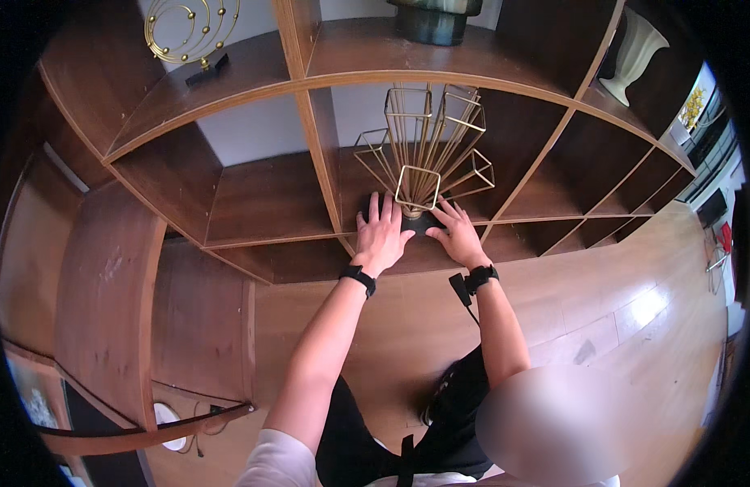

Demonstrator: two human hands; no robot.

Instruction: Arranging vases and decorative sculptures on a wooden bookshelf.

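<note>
A gold wire ornament (416,146) stands in a middle compartment of the wooden shelf unit, its thin rods fanning upward into open square frames. Its low black base (417,226) shows between my hands. My left hand (381,234) lies on the left part of the base, fingers pointing into the compartment and thumb near the front edge. On the other side, my right hand (459,234) holds the base's right part, thumb turned inward. The fingers cover both ends of the base. Each wrist wears a black band.
Above are a gold ring ornament (195,36), a dark glass vessel (439,24) and a pale vase (633,55). Shelf dividers (319,164) frame the compartment. A wooden cabinet (107,292) stands left, near a cable (198,447) on the floor. A blurred round patch hides the lower right.
</note>
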